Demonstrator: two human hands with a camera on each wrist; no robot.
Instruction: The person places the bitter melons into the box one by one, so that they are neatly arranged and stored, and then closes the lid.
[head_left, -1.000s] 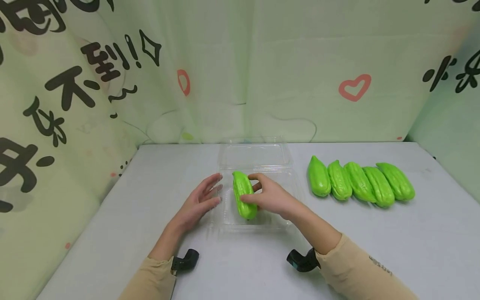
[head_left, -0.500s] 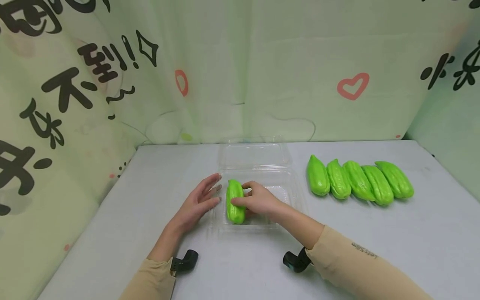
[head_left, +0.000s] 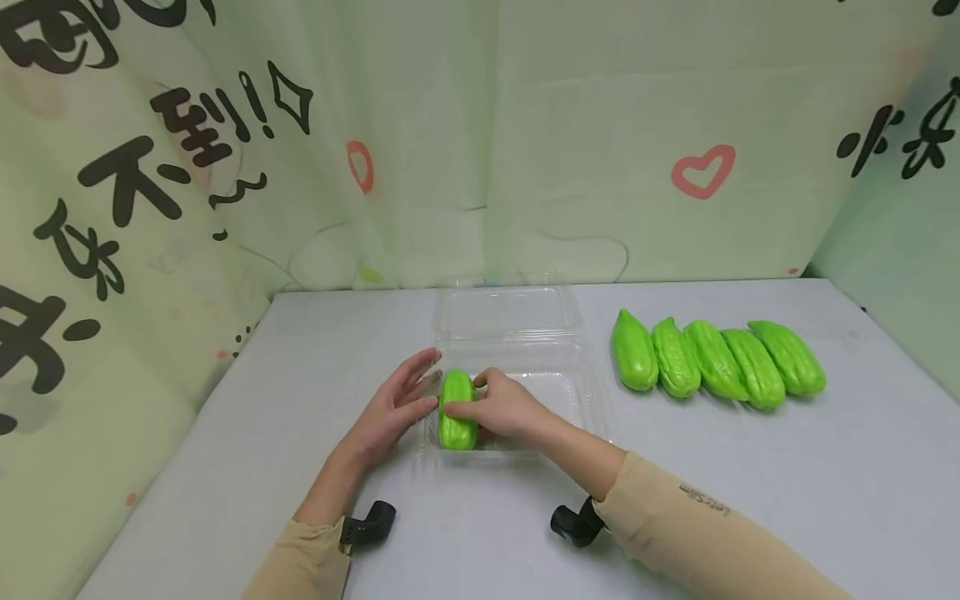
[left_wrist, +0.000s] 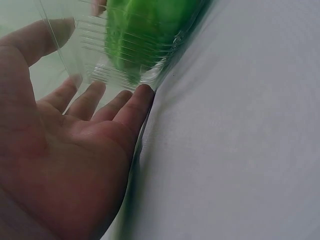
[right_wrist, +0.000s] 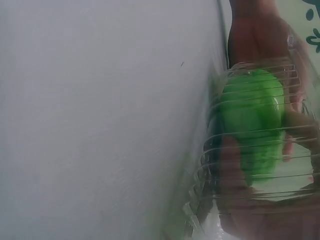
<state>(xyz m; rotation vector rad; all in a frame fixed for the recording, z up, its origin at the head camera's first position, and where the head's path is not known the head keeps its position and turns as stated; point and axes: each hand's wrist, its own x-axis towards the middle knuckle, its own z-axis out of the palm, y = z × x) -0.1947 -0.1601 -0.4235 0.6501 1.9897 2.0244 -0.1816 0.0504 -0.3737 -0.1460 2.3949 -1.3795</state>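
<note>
Gourd (head_left: pixel 456 431) in right grip (head_left: pixel 507 407), inside clear container (head_left: pixel 553 388)

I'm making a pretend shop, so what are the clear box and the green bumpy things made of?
The clear box looks like thin, shiny plastic: its ribbed walls are see-through and catch light. The green bumpy one inside and the five in the row look glossy, with bright highlights and even colour. That suggests moulded plastic or foam, but I can't tell for sure.

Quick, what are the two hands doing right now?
Left hand: open, by the left side of the clear plastic box.
Right hand: holding a green vegetable inside that box.
</note>
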